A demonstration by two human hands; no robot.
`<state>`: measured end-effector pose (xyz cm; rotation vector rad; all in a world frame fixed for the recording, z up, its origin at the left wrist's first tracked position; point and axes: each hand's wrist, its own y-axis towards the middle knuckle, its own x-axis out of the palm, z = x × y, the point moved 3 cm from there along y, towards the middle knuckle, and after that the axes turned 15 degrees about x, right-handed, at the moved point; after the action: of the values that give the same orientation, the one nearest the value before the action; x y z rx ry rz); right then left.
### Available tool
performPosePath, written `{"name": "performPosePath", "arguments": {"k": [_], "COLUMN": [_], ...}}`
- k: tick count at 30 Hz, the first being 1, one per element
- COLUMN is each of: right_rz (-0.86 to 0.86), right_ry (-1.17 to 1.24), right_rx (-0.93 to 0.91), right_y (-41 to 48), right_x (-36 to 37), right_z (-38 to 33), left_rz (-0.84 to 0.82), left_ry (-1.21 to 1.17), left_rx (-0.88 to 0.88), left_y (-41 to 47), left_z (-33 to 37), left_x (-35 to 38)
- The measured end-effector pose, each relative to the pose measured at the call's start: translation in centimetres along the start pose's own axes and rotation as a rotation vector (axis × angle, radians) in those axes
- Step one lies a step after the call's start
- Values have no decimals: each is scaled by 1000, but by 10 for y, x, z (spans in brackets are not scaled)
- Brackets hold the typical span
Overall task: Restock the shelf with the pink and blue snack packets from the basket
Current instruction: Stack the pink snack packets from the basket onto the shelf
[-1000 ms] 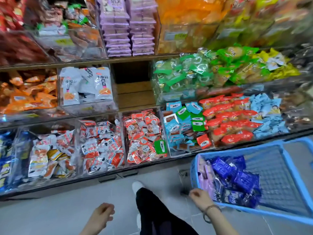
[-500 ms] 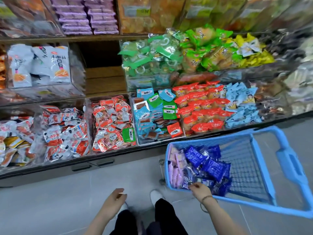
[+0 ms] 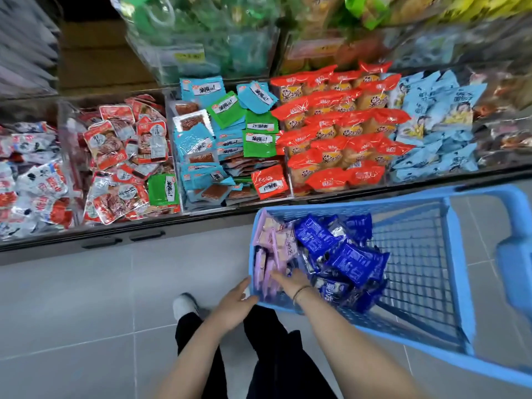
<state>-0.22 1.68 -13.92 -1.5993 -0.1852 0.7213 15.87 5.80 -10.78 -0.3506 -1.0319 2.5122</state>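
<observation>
The basket (image 3: 345, 204) sits on the floor at 4 o'clock, just in front of the shelf (image 3: 201, 218), whose bins run across 12 o'clock. None of its load has gone up yet. The pink packets (image 3: 276, 243) stand bunched on edge against its 9 o'clock wall, and the blue packets (image 3: 354, 263) lie in a loose heap just beside them toward 3 o'clock. The right hand (image 3: 289, 282) reaches over the 6 o'clock rim and down among the pink packets. Its fingertips are hidden there, so I cannot tell whether it has closed on any. The left hand (image 3: 234, 305) is open, fingers straight, at the basket's 7 o'clock corner and apparently touching the outside. The main risk is a shallow grab: the wrappers look glossy, and a thick bunch pinched only by its top edges could fan out and drop onto the floor on the way up. Blue packets overlap the pink ones, so some could be dragged over the rim too. A push at the corner might also slide the light basket away.
</observation>
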Motion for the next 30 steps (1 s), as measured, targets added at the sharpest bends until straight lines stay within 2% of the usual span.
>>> {"name": "performPosePath", "arguments": {"k": [7, 11, 14, 19, 23, 26, 30], "right_rz": [9, -2, -40, -197, -322, -333, -121], "right_ry": [95, 95, 211, 514, 612, 522, 60], "right_rx": [-32, -6, 15, 62, -14, -109, -404], "right_y": [30, 38, 37, 15, -15, -40, -74], "right_x": [17, 7, -13, -52, -73, -76, -66], "right_z": [-15, -2, 15, 45, 59, 60, 44], "left_rz": [51, 57, 66, 86, 117, 108, 73], "left_ry": [28, 52, 54, 35, -35, -192, -455], "left_rx": [-33, -20, -42, -50, -6, -9, -54], "left_y": [16, 14, 16, 11, 4, -2, -6], "left_z": [-18, -18, -14, 1, 23, 41, 60], "left_x": [6, 5, 4, 5, 17, 32, 44]}}
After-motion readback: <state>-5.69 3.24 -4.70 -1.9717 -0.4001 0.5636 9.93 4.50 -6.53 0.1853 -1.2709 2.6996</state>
